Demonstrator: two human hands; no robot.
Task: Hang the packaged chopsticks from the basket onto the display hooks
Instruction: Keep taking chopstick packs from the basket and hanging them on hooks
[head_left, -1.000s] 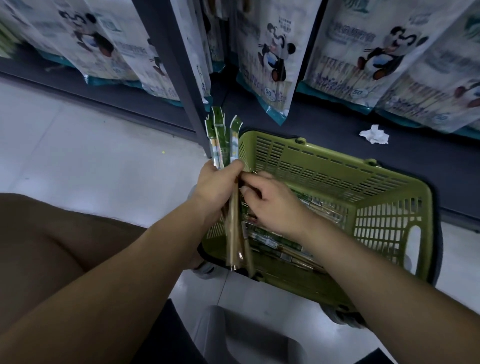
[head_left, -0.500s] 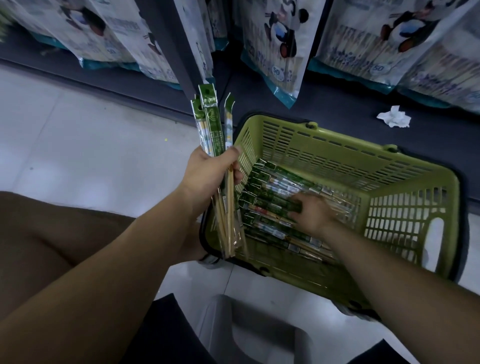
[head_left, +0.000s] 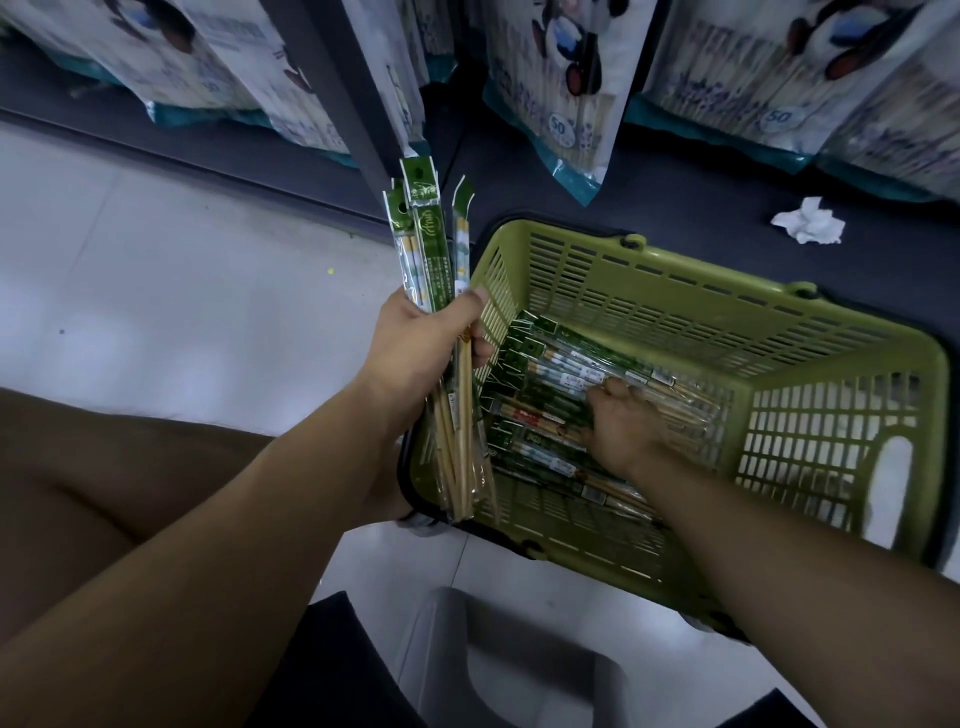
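Grips in the left hand (head_left: 415, 353) a bundle of packaged chopsticks (head_left: 428, 244), fingers (head_left: 480, 353) and thumb clamped round its middle, just outside the left wall of the green basket (head_left: 675, 291). Holds the bundle nearly upright: green header cards with hang holes fanned out at the far end, bare wooden tips in clear film pointing down at the near end, over the basket's near-left corner. Reaches with the right hand (head_left: 621, 426) into the basket, palm down on the loose packs (head_left: 545, 374) lying there. Stretches the right fingers over those packs, touching them; too blurred to tell whether any pack is pinched or whether the fingers are apart or together. Loose packs in a flat layer on the basket's bottom, side by side, lengthwise left to right, header cards toward the left wall. Basket low down where the pale floor (head_left: 182, 312) meets the dark shelf base (head_left: 675, 197). On that base, to the far right of the basket and apart from it, a crumpled white tissue (head_left: 808, 221). Along the far edge, above the base, large white panda bags (head_left: 561, 78), hanging on either side of a dark upright post (head_left: 337, 88). At the near edge a grey stool (head_left: 519, 675); at the near left a bare knee (head_left: 104, 467), under the left forearm.
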